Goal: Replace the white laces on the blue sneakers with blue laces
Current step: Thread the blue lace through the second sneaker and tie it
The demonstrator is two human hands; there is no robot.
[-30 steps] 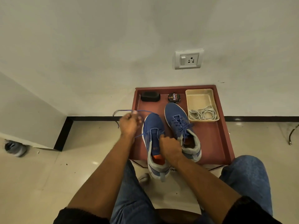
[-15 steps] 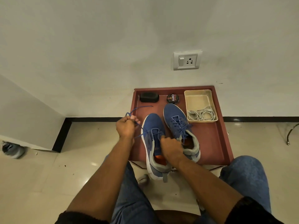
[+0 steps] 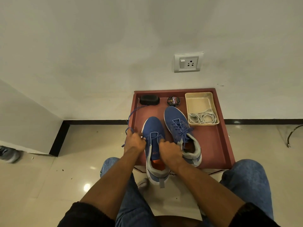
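On the red worktop (image 3: 211,145), the left sneaker (image 3: 153,145) lies toe-away between both hands, the left hand (image 3: 134,141) pinched on the blue lace (image 3: 131,117) trailing off its left side, the right hand (image 3: 170,152) clamped on its right eyelet edge, nearer the next hole.

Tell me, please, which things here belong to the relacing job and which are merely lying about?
In the job: left sneaker, right sneaker, blue lace, left hand, right hand, white laces in beige tray.
Lying about: polish tin, black brush, wall socket.
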